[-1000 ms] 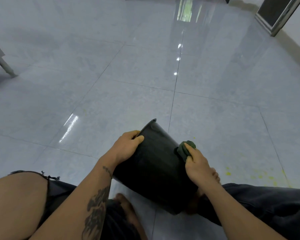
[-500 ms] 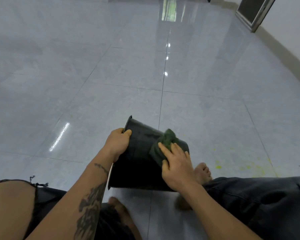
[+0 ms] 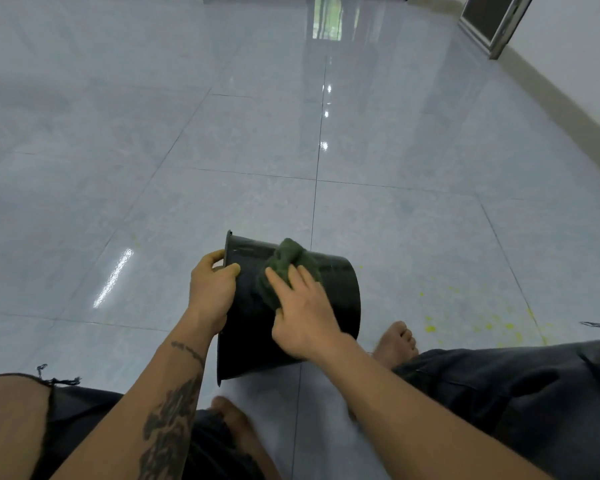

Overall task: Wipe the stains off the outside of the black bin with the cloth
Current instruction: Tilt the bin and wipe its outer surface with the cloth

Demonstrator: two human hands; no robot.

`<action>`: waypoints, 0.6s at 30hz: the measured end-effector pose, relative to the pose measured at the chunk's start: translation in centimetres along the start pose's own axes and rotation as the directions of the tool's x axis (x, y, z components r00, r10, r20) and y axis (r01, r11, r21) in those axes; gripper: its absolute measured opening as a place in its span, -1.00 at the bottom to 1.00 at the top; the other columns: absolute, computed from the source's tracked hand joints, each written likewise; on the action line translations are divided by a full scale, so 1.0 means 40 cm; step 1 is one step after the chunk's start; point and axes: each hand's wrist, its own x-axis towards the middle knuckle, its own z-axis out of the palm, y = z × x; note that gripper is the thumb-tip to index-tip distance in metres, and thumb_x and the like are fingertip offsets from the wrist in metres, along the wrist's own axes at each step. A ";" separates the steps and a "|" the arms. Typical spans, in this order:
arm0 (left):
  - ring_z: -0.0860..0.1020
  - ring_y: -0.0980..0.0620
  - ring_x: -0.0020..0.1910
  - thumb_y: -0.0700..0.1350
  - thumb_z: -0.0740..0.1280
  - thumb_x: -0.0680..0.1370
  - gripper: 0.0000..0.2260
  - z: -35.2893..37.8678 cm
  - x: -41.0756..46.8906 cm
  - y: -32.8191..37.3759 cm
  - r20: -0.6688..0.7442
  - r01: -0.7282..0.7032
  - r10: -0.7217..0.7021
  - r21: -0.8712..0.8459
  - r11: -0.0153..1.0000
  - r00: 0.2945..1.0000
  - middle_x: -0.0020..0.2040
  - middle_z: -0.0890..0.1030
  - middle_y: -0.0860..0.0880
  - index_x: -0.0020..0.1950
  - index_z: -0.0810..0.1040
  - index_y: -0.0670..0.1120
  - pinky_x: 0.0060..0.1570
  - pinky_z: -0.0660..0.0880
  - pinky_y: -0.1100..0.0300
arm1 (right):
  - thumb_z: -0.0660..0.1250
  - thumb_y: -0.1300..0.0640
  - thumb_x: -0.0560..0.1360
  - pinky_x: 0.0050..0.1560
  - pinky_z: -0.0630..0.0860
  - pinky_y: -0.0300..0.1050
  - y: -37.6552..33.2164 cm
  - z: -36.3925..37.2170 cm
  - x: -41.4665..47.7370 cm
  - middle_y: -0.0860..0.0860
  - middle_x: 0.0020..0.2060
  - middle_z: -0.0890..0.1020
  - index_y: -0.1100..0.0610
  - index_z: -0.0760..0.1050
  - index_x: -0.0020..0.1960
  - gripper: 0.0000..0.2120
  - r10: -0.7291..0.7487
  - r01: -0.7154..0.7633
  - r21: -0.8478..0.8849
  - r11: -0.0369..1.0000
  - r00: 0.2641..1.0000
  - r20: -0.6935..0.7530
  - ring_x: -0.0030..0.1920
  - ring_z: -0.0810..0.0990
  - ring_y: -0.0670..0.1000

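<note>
Down on the glossy grey tiled floor (image 3: pixel 222 150) one black bin (image 3: pixel 336 292) lies on its side between the seated person's legs, mouth to the left. Left hand (image 3: pixel 210 292) curls over the rim, thumb outside. Right hand (image 3: pixel 303 313), fingers spread flat, presses one green cloth (image 3: pixel 283 265) against the bin's upper side. Two bare feet flank it, one foot (image 3: pixel 397 341) just beside the base. Yellow specks (image 3: pixel 465 323) dot the tiles to the right. One dark framed panel (image 3: pixel 485 19) leans against the far wall.

Green cloth (image 3: pixel 284 268), black bin (image 3: pixel 336 289)
</note>
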 end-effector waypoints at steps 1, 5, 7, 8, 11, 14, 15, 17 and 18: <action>0.67 -0.03 -0.18 -0.34 0.26 0.55 -0.69 -0.001 -0.001 0.005 -0.001 0.003 -0.003 -0.016 1.000 1.000 -0.07 0.67 -0.09 0.26 0.51 -0.11 -0.28 0.60 0.14 | 0.15 0.08 0.39 0.55 -0.05 0.20 0.005 0.014 -0.024 0.07 0.60 0.03 -0.09 -0.01 0.59 -0.20 -0.054 0.054 -0.007 0.999 0.998 -0.014 0.59 -0.08 0.15; 0.67 -0.06 -0.06 -0.34 0.24 0.57 -0.67 -0.011 -0.011 0.003 0.087 -0.010 0.007 0.031 0.999 0.996 0.00 0.67 -0.10 0.30 0.49 -0.09 -0.13 0.62 0.09 | 0.17 0.10 0.44 0.54 -0.11 0.26 0.077 0.027 -0.056 0.02 0.61 -0.01 -0.19 -0.11 0.59 -0.19 -0.026 0.022 -0.054 0.998 0.997 -0.075 0.60 -0.14 0.08; 0.64 -0.11 0.06 -0.30 0.23 0.59 -0.70 -0.028 -0.014 -0.003 0.151 -0.037 0.016 0.138 0.990 0.988 0.11 0.65 -0.12 0.29 0.51 -0.09 0.01 0.61 0.05 | 0.17 0.11 0.47 0.55 -0.12 0.23 0.099 0.016 -0.044 0.04 0.61 -0.01 -0.16 -0.09 0.60 -0.22 0.096 -0.097 -0.003 0.995 0.991 -0.097 0.60 -0.13 0.09; 0.62 -0.12 0.09 -0.27 0.22 0.60 -0.74 -0.033 -0.018 -0.007 0.179 -0.042 0.011 0.167 0.985 0.984 0.14 0.64 -0.12 0.24 0.54 -0.07 0.04 0.60 0.03 | 0.17 0.12 0.47 0.56 -0.11 0.21 0.111 0.008 -0.037 0.05 0.61 -0.01 -0.13 -0.09 0.60 -0.22 0.160 -0.159 0.015 0.987 0.981 -0.109 0.59 -0.11 0.10; 0.61 -0.12 0.09 -0.21 0.17 0.64 -0.78 -0.036 -0.036 -0.023 0.227 -0.002 -0.033 0.152 0.988 0.973 0.10 0.65 -0.08 0.04 0.58 0.01 0.02 0.57 0.06 | 0.20 0.15 0.45 0.56 -0.05 0.17 0.134 -0.016 -0.017 0.05 0.60 0.01 -0.08 -0.04 0.60 -0.21 0.295 -0.290 0.061 0.955 0.950 -0.099 0.59 -0.07 0.14; 0.61 -0.05 0.06 -0.19 0.14 0.66 -0.78 -0.026 -0.039 -0.028 0.232 0.021 -0.044 0.101 0.995 0.972 0.09 0.65 -0.06 0.06 0.56 0.02 0.02 0.54 0.10 | 0.20 0.20 0.40 0.55 0.05 0.09 0.109 -0.030 -0.008 0.03 0.59 0.11 -0.05 0.11 0.58 -0.23 0.283 -0.269 0.152 0.951 0.956 -0.081 0.57 0.03 0.16; 0.62 -0.04 0.05 -0.20 0.14 0.66 -0.78 -0.024 -0.038 -0.028 0.237 0.025 -0.046 0.089 0.996 0.970 0.08 0.65 -0.06 0.07 0.56 0.02 0.01 0.54 0.11 | 0.16 0.20 0.37 0.55 0.08 0.08 0.088 -0.024 -0.011 0.05 0.57 0.16 -0.05 0.17 0.57 -0.24 0.211 -0.197 0.144 0.970 0.973 -0.094 0.56 0.07 0.17; 0.64 -0.01 0.01 -0.23 0.12 0.66 -0.74 -0.024 -0.038 -0.021 0.251 0.036 -0.052 0.068 0.997 0.967 0.04 0.67 -0.02 0.05 0.57 0.03 -0.06 0.55 0.15 | 0.11 0.18 0.28 0.53 0.11 0.14 0.041 0.005 -0.026 0.08 0.55 0.24 -0.04 0.26 0.54 -0.21 0.010 -0.003 0.071 0.997 0.995 -0.100 0.55 0.13 0.20; 0.65 -0.01 0.00 -0.25 0.12 0.65 -0.72 -0.027 -0.037 -0.018 0.256 0.048 -0.062 0.058 0.997 0.965 0.02 0.68 -0.01 0.04 0.58 0.03 -0.07 0.56 0.14 | 0.13 0.17 0.28 0.53 0.10 0.17 0.018 0.021 -0.033 0.08 0.55 0.24 -0.04 0.26 0.54 -0.21 -0.068 0.071 0.037 0.997 0.994 -0.082 0.55 0.12 0.20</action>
